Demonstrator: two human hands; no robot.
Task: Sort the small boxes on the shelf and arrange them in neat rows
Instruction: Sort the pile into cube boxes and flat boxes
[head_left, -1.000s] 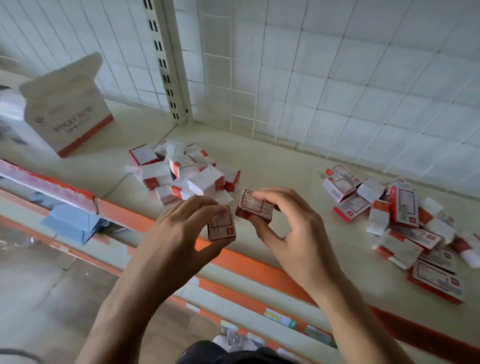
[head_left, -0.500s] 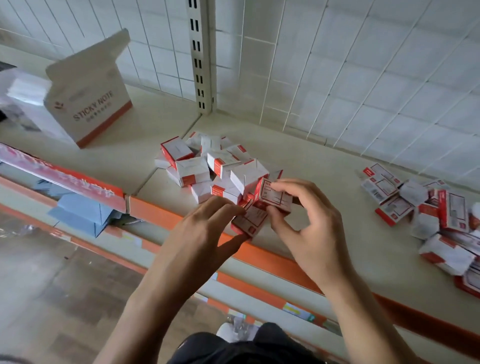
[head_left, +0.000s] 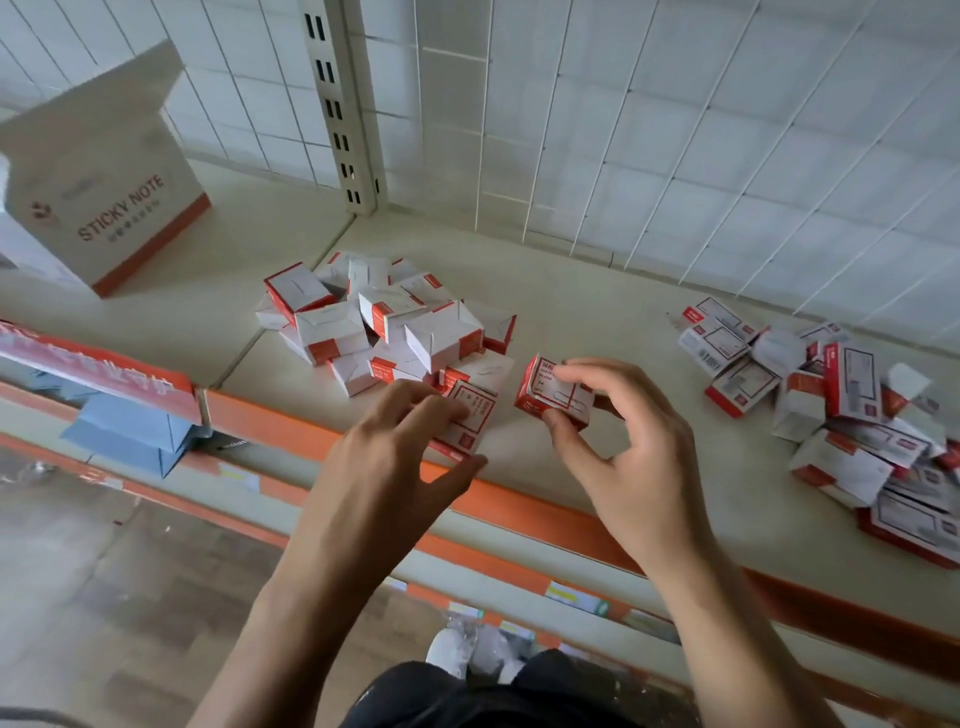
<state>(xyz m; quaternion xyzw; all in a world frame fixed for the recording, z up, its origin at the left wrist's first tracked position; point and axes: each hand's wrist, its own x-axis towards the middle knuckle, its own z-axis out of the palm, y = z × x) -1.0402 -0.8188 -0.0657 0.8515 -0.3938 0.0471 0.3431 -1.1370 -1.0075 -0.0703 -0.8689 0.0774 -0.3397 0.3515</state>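
Rows not yet started: near the front edge of the shelf (head_left: 597, 322), left hand (head_left: 387, 457) and right hand (head_left: 631, 452) each pinch a small box (head_left: 558, 395) in their grip, beside two jumbled heaps (head_left: 384, 327).

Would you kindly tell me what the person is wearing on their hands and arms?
Nothing visible: the left hand and right hand are ungloved, with no rings, watch or bracelet, and both forearms are uncovered, with no sleeve in view.
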